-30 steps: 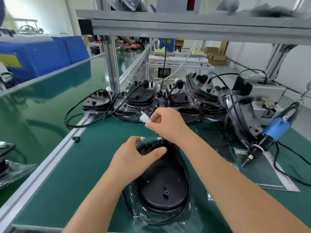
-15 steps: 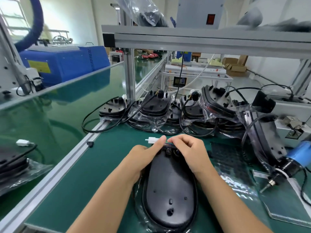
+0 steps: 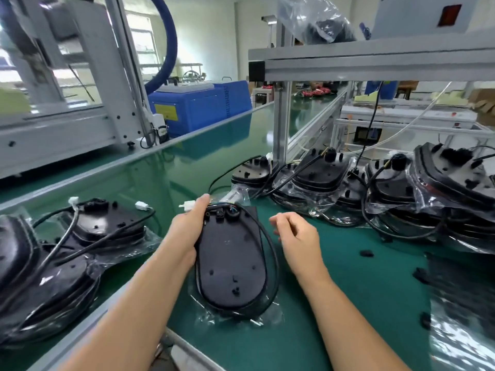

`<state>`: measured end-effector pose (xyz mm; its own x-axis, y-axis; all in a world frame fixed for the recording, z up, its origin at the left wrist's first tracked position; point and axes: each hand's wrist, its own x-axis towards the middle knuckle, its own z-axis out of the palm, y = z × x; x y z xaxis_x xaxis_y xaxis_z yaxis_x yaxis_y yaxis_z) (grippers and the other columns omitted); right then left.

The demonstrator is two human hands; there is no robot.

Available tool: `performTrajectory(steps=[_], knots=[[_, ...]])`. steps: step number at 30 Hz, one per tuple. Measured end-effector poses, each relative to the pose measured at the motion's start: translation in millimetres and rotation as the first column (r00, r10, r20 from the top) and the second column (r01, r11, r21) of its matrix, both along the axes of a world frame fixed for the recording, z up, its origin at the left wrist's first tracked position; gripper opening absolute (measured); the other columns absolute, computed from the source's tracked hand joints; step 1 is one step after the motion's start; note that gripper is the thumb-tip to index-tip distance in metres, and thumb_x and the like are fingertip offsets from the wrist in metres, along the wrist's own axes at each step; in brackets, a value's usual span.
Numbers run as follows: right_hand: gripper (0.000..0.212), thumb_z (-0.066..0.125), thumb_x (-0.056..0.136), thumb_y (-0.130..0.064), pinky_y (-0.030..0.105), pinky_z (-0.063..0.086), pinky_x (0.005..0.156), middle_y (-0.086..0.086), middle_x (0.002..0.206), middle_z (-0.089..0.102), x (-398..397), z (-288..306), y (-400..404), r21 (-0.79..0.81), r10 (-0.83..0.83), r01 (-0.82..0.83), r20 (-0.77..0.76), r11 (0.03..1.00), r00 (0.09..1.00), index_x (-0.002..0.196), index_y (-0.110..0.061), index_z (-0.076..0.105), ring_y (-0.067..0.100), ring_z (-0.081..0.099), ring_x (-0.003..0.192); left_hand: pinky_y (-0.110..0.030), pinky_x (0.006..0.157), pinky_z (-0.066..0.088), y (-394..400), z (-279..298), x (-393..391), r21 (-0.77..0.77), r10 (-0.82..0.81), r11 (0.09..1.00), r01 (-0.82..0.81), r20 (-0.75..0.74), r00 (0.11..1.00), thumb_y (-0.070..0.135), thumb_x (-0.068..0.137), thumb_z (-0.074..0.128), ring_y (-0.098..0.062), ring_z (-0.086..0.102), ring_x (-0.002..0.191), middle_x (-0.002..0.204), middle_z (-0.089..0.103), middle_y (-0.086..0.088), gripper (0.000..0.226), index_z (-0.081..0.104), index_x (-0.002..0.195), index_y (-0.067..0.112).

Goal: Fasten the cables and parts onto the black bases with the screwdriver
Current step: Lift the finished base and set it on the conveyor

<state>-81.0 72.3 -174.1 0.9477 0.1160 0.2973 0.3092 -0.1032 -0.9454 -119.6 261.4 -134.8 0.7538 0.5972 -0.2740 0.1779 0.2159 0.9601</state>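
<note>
R hand (image 3: 297,238) now off base (image 3: 230,266), L hand (image 3: 187,231) holding

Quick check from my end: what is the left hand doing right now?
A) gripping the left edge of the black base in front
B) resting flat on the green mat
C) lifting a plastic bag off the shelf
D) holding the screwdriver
A: the left hand is wrapped around the left edge of the black base, with a fingertip up by the white connector; the right hand hangs beside it, holding nothing.
</note>
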Motion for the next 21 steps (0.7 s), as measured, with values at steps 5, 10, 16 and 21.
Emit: performTrajectory(steps=[5,10,16,21], knots=[[0.024,0.054,0.096,-0.028,0.03,0.049,0.075,0.002,0.077,0.07,-0.6,-11.5,8.5,-0.297,0.151,-0.141,0.011,0.944,0.988,0.077,-0.021,0.067,0.018,0.064,0.079,-0.028,0.053,0.054,55.8,18.1,-0.9,0.036,0.198,0.979,-0.202,0.101,0.975,0.05,0.079,0.069,-0.019,0.07,0.061,0.079,0.074,-0.003,0.045,0.062,0.098,0.01],[0.022,0.056,0.095,-0.032,0.015,0.04,0.063,-0.007,0.076,0.066,-2.3,-14.3,6.1,-0.462,0.211,-0.158,0.063,0.872,0.976,0.079,-0.022,0.066,0.005,0.056,0.073,-0.036,0.062,0.058,105.8,38.0,8.1,0.036,0.258,0.963,-0.267,0.163,0.952,0.046,0.083,0.066,-0.023,0.071,0.072,0.101,0.072,-0.008,0.055,0.057,0.12,0.007],[0.017,0.057,0.095,-0.03,0.011,0.037,0.065,-0.012,0.08,0.064,-5.6,-16.1,2.7,-0.547,0.243,-0.144,0.113,0.825,0.963,0.081,-0.027,0.066,0.0,0.055,0.077,-0.042,0.074,0.059,152.3,54.3,12.6,0.109,0.304,0.943,-0.316,0.111,0.946,0.043,0.089,0.059,-0.028,0.067,0.073,0.1,0.069,-0.011,0.051,0.053,0.124,0.006],[0.016,0.06,0.094,-0.025,0.01,0.039,0.068,-0.013,0.08,0.065,-8.3,-16.6,3.6,-0.532,0.257,-0.149,0.134,0.834,0.957,0.079,-0.029,0.066,-0.003,0.056,0.081,-0.044,0.098,0.049,188.6,58.2,16.2,0.309,0.344,0.894,-0.326,-0.003,0.939,0.041,0.1,0.038,-0.035,0.061,0.111,0.119,0.06,-0.015,0.053,0.048,0.132,0.0]])
